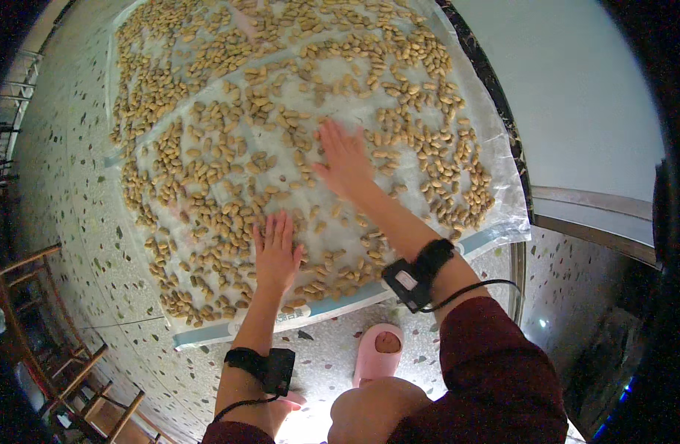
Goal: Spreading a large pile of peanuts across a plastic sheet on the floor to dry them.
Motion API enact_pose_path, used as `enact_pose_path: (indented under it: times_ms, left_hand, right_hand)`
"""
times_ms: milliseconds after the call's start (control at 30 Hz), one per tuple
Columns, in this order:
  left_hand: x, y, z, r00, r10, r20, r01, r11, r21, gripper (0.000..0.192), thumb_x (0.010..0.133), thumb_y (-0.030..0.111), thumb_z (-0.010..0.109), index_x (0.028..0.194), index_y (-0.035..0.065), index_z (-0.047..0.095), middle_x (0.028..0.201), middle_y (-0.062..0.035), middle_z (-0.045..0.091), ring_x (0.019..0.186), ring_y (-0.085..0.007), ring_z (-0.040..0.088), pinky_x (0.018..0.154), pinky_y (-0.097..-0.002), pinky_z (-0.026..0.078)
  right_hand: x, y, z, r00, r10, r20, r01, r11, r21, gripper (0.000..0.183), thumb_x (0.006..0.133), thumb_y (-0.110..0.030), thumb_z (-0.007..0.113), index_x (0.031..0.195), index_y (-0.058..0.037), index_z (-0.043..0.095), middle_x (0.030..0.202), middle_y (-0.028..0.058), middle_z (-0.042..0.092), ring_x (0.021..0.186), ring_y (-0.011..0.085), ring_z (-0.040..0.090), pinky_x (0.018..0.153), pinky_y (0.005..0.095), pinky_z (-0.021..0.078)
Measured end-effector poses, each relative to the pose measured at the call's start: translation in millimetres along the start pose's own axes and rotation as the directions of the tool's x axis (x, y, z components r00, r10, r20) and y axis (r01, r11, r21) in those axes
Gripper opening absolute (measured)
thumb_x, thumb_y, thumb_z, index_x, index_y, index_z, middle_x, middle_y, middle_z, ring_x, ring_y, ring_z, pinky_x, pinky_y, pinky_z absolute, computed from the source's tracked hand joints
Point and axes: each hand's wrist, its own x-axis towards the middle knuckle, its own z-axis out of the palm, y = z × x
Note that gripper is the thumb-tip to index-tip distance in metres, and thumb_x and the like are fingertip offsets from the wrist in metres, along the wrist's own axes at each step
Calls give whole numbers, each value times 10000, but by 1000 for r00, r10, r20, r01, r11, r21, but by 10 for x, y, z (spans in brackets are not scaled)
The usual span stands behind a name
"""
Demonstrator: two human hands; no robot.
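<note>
Many unshelled peanuts [220, 222] lie spread over a whitish plastic sheet [340, 72] on the floor. My left hand [276, 250], palm down with its fingers apart, rests on or just over peanuts near the sheet's lower middle. Farther up and to the right, my right hand [344, 158] is flat with its thumb spread, beside a thinly covered patch; a few peanuts lie at its fingertips. Neither hand grips anything. Whether peanuts lie under the palms is hidden. Each forearm bears a strapped black device with a cable.
Speckled terrazzo floor [90, 222] surrounds the sheet. Wooden-framed furniture [73, 355] stands at the lower left. A pale panel [584, 100] with a dark edging strip borders the sheet on the right. My foot in a pink slipper [373, 355] is just below the sheet's near edge.
</note>
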Motion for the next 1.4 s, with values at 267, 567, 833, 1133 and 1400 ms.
enact_pose_path:
  times_ms: [267,567,833,1133,1400]
  left_hand:
    - [-46,-171,-232,998,-44,-46,41,997,-57,576,821,258,532,1326,65,333,1416,-98,283,1321,-295,223,1074,-523,82]
    - [-435,-451,-2742,890,-360,-278,-258,103,-961,126,711,24,608,656,31,495,614,-84,536,500,-186,477,462,-316,404]
    - [-1093,-758,-2849,782,308,-542,-520,-159,-839,575,827,255,610,1337,159,361,1375,-139,347,1276,-299,315,974,-483,319]
    - [-1573,-505,-1944,619,-237,-749,-781,-284,-556,645,800,297,646,1357,201,335,1369,-137,357,1264,-353,319,1038,-565,173]
    - [-625,-284,-2118,993,-100,-69,-56,132,-990,399,752,197,654,1112,71,537,1058,-136,557,1079,-313,490,963,-445,317]
  right_hand:
    - [-153,-527,-133,998,-37,48,36,999,24,675,841,-417,478,1346,-12,287,1405,242,214,1334,348,145,1074,527,61]
    - [828,-1093,225,964,-257,-69,256,966,-35,639,845,-351,485,1359,-39,270,1431,146,218,1337,284,171,1071,511,125]
    - [1162,-1146,-83,944,143,296,-84,975,-205,625,855,-347,454,1343,4,282,1415,221,206,1325,346,177,1025,606,98]
    - [806,-1036,437,981,-178,-77,183,980,71,605,842,-336,482,1330,-18,318,1409,189,254,1324,322,199,1049,532,153]
    - [418,-1201,-26,915,-385,120,352,907,230,595,849,-419,459,1355,-134,325,1417,141,264,1328,276,203,1063,509,115]
